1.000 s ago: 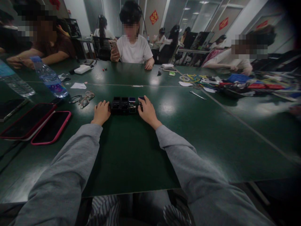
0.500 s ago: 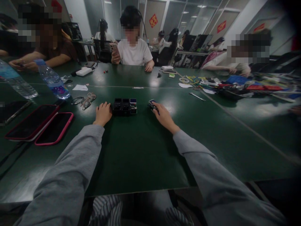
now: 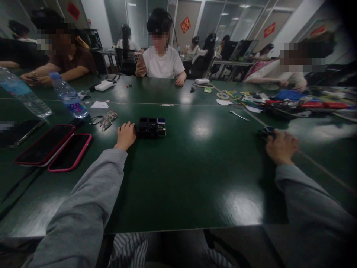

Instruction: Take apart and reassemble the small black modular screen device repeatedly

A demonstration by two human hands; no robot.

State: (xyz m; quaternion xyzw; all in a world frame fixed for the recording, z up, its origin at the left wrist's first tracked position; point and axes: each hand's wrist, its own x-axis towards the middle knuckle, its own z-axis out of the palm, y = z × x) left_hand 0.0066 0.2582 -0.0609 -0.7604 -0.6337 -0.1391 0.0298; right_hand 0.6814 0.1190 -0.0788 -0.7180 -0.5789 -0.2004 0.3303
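Observation:
A row of small black electronic modules [image 3: 152, 128] sits on the green table in front of me. At its right end is a module with a small bluish screen and bare circuitry. My left hand [image 3: 126, 136] rests on the table with its fingers curled against the row's left end. Far to the right, my right hand [image 3: 281, 147] grips a single small dark electronic module [image 3: 267, 131] just above or on the table; motion blur hides which. The other fingers of that hand are slightly spread.
On the left are phones with red edges [image 3: 69, 152], two water bottles [image 3: 69, 98] and eyeglasses [image 3: 108, 120]. A metal wrench-like tool [image 3: 239, 115] lies right of centre. Tangled cables [image 3: 251, 97] cover the back right. Other people sit around the table.
My right hand has moved far to the right with the small module, away from the row. My left hand stays at the row's left end. The view has shifted slightly.

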